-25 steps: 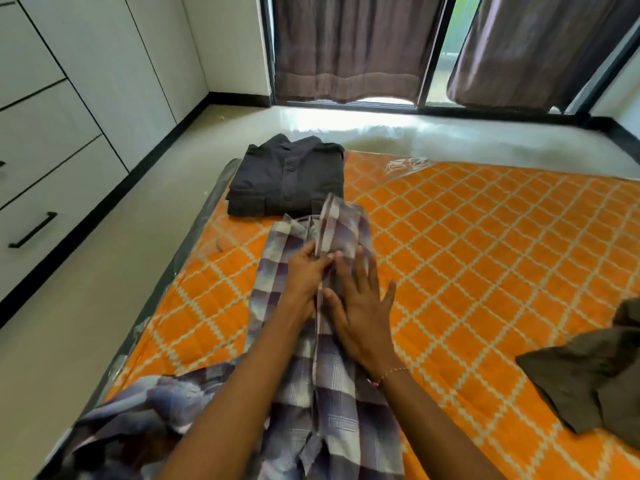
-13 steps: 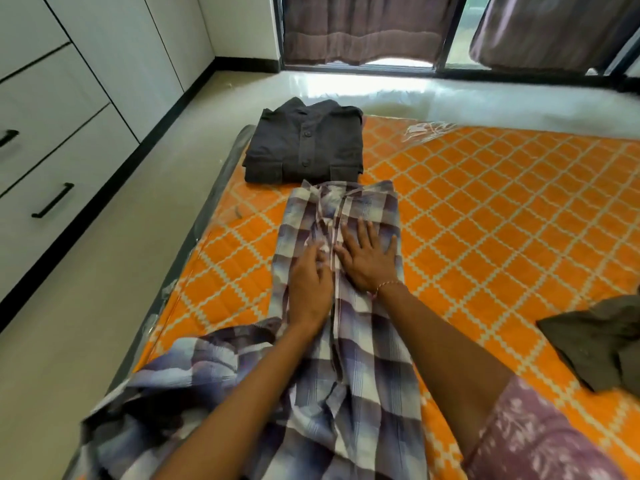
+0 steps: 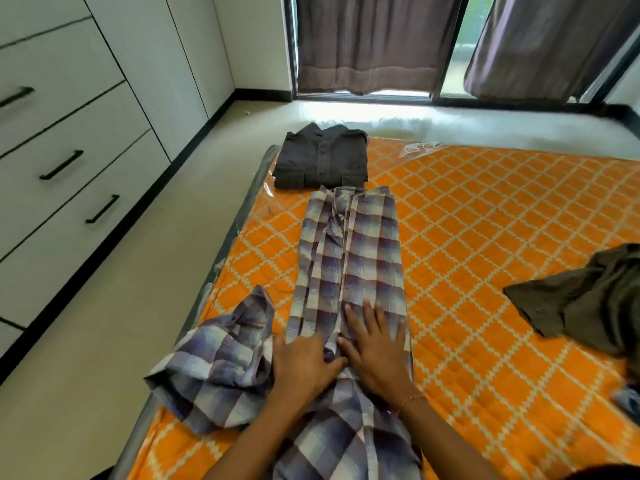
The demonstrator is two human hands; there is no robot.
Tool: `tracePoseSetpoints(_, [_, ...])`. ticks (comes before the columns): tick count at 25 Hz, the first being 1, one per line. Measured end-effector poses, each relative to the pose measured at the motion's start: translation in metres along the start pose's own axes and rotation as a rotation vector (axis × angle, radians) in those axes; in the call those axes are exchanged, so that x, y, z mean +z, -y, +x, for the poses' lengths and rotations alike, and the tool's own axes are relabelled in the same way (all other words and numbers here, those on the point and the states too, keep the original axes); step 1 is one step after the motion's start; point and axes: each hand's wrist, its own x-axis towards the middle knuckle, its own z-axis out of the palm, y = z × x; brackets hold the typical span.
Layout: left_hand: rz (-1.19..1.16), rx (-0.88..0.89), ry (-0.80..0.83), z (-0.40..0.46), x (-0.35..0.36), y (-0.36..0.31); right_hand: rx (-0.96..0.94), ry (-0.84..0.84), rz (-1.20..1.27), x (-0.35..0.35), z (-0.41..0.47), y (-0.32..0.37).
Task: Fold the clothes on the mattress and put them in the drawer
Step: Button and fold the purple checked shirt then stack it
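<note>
- Head view: your hands have slid back down the plaid shirt (image 3: 349,258), from its upper middle to the lower centre of the frame.
- Left hand (image 3: 306,367): lies flat on the cloth, fingers loosely together, gripping nothing.
- Right hand (image 3: 377,348): palm down just beside it, fingers spread wide, pressing the shirt.
- The plaid shirt now lies as a long narrow strip up the centre of the mattress (image 3: 485,216); one sleeve bunches loose at lower left.
- Folded dark shirt (image 3: 322,161) sits at the upper centre, touching the plaid's top edge.
- Olive garment (image 3: 581,303) is crumpled at the right edge, unfolded.
- Drawers (image 3: 69,188) at left are closed.
- Judgement: you are smoothing the lengthwise fold; sleeve tuck and cross-folds remain.
</note>
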Motion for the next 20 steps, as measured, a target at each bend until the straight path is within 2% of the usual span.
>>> tracePoseSetpoints(2, [-0.001, -0.001, 0.017, -0.007, 0.006, 0.012, 0.004, 0.007, -0.032, 0.010, -0.010, 0.000])
tracePoseSetpoints(3, [-0.031, 0.061, -0.030, -0.012, 0.009, 0.017, 0.013, 0.017, -0.027, 0.010, -0.011, 0.000])
tracePoseSetpoints(6, [-0.081, 0.295, -0.438, -0.039, 0.025, 0.035, -0.096, 0.057, -0.063, 0.007, -0.020, 0.010])
tracePoseSetpoints(7, [-0.088, 0.326, -0.564, -0.048, 0.032, 0.042, -0.132, 0.108, -0.102, 0.009, -0.023, 0.012])
tracePoseSetpoints(9, [-0.034, 0.313, -0.694, -0.072, 0.051, 0.058, -0.142, 0.163, -0.112, 0.011, -0.032, 0.018])
tracePoseSetpoints(11, [-0.080, 0.166, -0.764, -0.088, 0.069, 0.072, -0.129, 0.090, -0.049, 0.011, -0.044, 0.032])
tracePoseSetpoints(12, [-0.231, 0.021, -0.790, -0.094, 0.074, 0.075, -0.165, 0.024, -0.029, 0.013, -0.054, 0.044])
tracePoseSetpoints(15, [-1.039, -0.472, -0.801, -0.097, 0.061, 0.081, -0.347, -0.096, -0.135, 0.041, -0.099, 0.075])
tracePoseSetpoints(17, [-1.355, -0.621, -0.762, -0.080, 0.038, 0.097, -0.383, -0.142, -0.219, 0.051, -0.117, 0.085])
tracePoseSetpoints(18, [-1.368, -0.714, -0.717, -0.071, 0.026, 0.106, -0.378, -0.189, -0.213, 0.052, -0.117, 0.085])
tracePoseSetpoints(20, [-1.200, -0.906, -0.603, -0.056, 0.004, 0.126, -0.420, -0.290, -0.221, 0.047, -0.112, 0.087])
